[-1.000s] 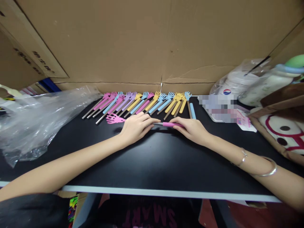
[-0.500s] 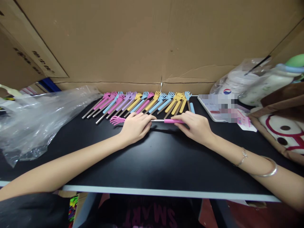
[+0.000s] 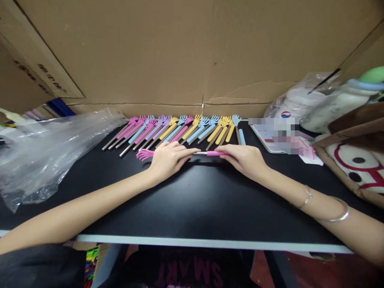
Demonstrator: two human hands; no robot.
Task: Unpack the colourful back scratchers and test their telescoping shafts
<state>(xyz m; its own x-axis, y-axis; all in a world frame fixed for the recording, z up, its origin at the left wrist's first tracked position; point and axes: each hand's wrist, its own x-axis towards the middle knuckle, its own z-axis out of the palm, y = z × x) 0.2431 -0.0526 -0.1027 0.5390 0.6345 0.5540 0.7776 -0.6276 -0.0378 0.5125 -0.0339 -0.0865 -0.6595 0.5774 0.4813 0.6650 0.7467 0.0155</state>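
Pinching slim, metal-shafted back scratcher (image 3: 200,153) with left hand (image 3: 168,160) behind splayed pink claw (image 3: 145,155), right hand (image 3: 244,160) on smooth pink sleeve (image 3: 214,153). Best with grips aligned, unbent.

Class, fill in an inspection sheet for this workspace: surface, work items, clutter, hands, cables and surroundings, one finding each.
Surface: black tabletop with a pale front edge.
Work items: pink scratcher held crosswise; multicoloured scratchers lie slanted in a row behind it.
Clutter: clear plastic bag at left; white cup and bottle at right.
Hands: left hand grips near the scratcher's head; right hand holds its pink handle.
Cables: nothing seen.
Surroundings: cardboard stands behind.
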